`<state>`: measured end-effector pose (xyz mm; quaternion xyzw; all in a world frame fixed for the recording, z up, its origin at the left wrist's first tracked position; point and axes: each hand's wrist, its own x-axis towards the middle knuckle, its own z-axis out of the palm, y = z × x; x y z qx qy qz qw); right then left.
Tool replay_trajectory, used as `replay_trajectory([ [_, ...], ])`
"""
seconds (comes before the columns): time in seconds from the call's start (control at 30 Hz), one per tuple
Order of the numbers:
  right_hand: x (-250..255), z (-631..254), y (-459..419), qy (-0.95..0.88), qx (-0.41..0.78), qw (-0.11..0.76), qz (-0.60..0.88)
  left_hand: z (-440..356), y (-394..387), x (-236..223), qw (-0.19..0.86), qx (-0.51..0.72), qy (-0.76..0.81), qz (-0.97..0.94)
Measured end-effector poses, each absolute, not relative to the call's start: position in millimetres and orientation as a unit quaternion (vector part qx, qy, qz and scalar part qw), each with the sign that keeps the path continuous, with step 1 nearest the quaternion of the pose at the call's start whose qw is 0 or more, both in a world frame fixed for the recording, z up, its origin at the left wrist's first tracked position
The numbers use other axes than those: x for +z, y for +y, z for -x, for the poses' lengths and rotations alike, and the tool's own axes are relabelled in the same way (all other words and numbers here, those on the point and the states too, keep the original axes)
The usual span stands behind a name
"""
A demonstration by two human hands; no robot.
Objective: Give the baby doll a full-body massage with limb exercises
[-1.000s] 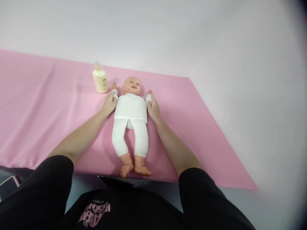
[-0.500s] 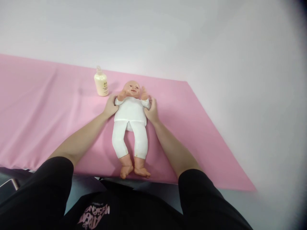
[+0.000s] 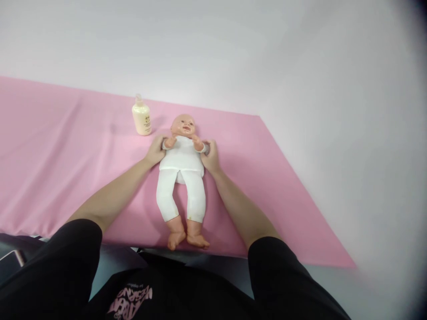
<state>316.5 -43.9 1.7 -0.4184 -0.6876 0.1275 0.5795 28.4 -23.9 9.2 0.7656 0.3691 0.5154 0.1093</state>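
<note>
At frame centre, the left hand [image 3: 156, 152] and right hand [image 3: 211, 157] each clasp one arm of the doll [image 3: 182, 155]. Apply light, equal pressure; avoid the bottle [image 3: 142, 120], upper left.

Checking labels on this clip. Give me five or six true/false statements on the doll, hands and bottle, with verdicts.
1. The doll lies face up on the pink cover. True.
2. The left hand and right hand hold the doll's arms. True.
3. The bottle stands upright. True.
4. The bottle is right of the doll in the picture. False: left.
5. The doll wears socks. False: its feet are bare.
</note>
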Motion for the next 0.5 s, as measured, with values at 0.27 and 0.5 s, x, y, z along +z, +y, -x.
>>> replay_trajectory([
  [0.27,-11.1,-329.8,-27.7,-0.639,0.170,0.571,0.486,-19.4,-10.0,-2.2,0.131,0.557,0.443,-0.690],
  [0.5,-13.7,-331.0,-25.1,-0.608,0.213,0.536,0.546,-11.7,0.4,-13.5,0.166,0.518,0.510,-0.666],
])
